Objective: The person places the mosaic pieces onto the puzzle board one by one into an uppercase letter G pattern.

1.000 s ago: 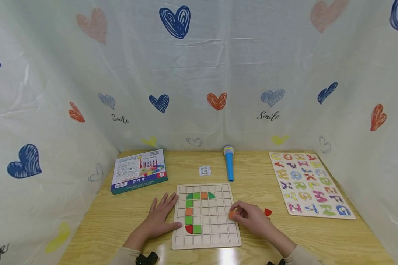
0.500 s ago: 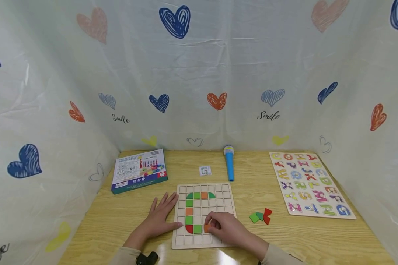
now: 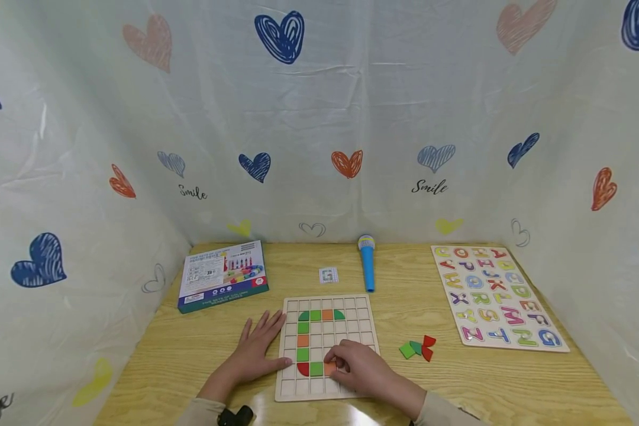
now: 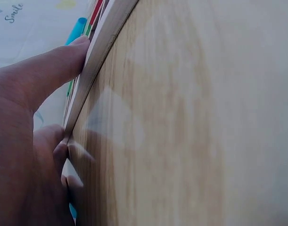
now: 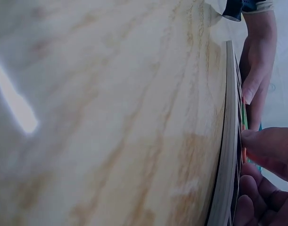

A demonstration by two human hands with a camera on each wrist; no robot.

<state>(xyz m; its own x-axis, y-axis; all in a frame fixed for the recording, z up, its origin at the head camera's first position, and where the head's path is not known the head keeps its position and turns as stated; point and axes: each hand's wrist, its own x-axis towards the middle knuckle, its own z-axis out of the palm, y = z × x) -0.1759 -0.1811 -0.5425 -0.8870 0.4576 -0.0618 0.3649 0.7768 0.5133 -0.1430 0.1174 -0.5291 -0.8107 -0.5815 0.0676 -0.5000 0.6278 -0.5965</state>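
A pale wooden grid board [image 3: 351, 387] lies on the table in the head view. My right hand [image 3: 364, 370] is over its lower middle, thumb and index finger at an orange square tile [image 3: 330, 368] in the row with a red quarter-round tile [image 3: 303, 369] and a green square tile [image 3: 316, 369]. More green and orange tiles run up the left and along the top, with a dark green quarter-round tile [image 3: 339, 315] at the upper right end. My left hand [image 3: 252, 355] rests with spread fingers at the board's left edge, thumb on its rim.
Right of the board lie a loose green square [image 3: 407, 350], a dark green piece [image 3: 416, 348] and red pieces [image 3: 428, 341]. Behind are a picture card [image 3: 328, 275] and blue toy microphone [image 3: 368, 263]. A box [image 3: 223, 275] lies left, an alphabet board [image 3: 500, 299] right.
My right hand has carried the orange square tile leftward from the board's right edge to the bottom row, beside the green square. The left hand has stayed put.
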